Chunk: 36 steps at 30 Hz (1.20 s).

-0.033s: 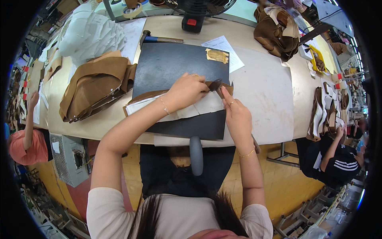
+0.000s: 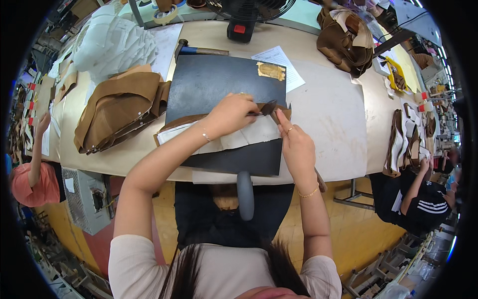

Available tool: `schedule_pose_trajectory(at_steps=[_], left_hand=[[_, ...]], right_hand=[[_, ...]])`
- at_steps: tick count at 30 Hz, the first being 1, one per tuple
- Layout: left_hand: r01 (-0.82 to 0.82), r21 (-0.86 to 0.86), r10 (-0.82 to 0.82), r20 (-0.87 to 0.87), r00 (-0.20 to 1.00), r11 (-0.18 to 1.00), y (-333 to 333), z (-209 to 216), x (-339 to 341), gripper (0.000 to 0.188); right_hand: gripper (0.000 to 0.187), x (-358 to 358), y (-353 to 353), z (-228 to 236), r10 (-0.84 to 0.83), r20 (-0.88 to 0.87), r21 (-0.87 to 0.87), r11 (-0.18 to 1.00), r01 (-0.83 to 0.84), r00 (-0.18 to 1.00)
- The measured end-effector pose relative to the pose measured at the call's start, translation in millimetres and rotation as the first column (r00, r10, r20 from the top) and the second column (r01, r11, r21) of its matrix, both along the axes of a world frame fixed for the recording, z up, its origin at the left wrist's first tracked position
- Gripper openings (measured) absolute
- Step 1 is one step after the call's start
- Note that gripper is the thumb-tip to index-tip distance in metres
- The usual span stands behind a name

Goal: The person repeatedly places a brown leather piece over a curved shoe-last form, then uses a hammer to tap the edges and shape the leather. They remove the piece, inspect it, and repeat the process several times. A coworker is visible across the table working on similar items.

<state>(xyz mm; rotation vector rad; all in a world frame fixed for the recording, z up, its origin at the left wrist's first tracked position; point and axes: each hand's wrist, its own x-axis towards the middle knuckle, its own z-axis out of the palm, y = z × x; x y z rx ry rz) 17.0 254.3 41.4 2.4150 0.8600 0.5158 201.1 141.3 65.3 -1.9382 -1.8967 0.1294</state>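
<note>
A brown leather piece [image 2: 184, 120] with a white backing [image 2: 234, 141] lies across a dark board [image 2: 224, 82] on the table. My left hand [image 2: 234, 113] pinches the leather's far edge with its fingers bent. My right hand [image 2: 298, 147] is closed round what looks like a hammer [image 2: 269, 107]. Its dark rounded head rests at the leather's right end, just beside my left fingertips. Its wooden handle runs under my palm and shows again by the wrist. My right index finger points forward along the handle. My palm hides most of the grip.
Brown leather pieces [image 2: 122, 107] are stacked at left, white pieces [image 2: 114, 42] behind them. Another hammer [image 2: 204, 51] lies beyond the board, near a paper sheet [image 2: 279, 65] and a fan [image 2: 240, 27]. A grey rounded object [image 2: 245, 196] sticks out at the front edge. Co-workers sit at both sides.
My left fingers have shifted slightly left and toward me along the leather's edge. The dark tool head shows at a slightly different tilt. My right hand has hardly moved.
</note>
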Motion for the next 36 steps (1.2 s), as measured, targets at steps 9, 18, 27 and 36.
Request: schedule_pose_trajectory(at_steps=[9,18,27,36], left_hand=[[0.024,0.084,-0.02,-0.045,0.999,0.996,3,2,-8,0.017],[0.032,0.171,-0.017,-0.09,0.996,0.985,0,1,-18,0.019],[-0.015,-0.098,0.012,-0.035,0.999,0.995,6,-2,-28,0.014],[-0.042,-0.284,0.064,0.069,0.996,0.958,6,-2,-40,0.018]], right_hand=[[0.038,-8,5,1,0.001,-0.053,-0.052,0.999,-0.004,0.999],[0.037,-17,7,14,0.01,-0.157,0.076,0.997,0.001,0.988],[0.041,-19,8,14,0.04,-0.13,-0.017,0.999,-0.043,0.991],[0.039,-24,10,12,0.031,0.002,-0.165,0.986,-0.03,1.0]])
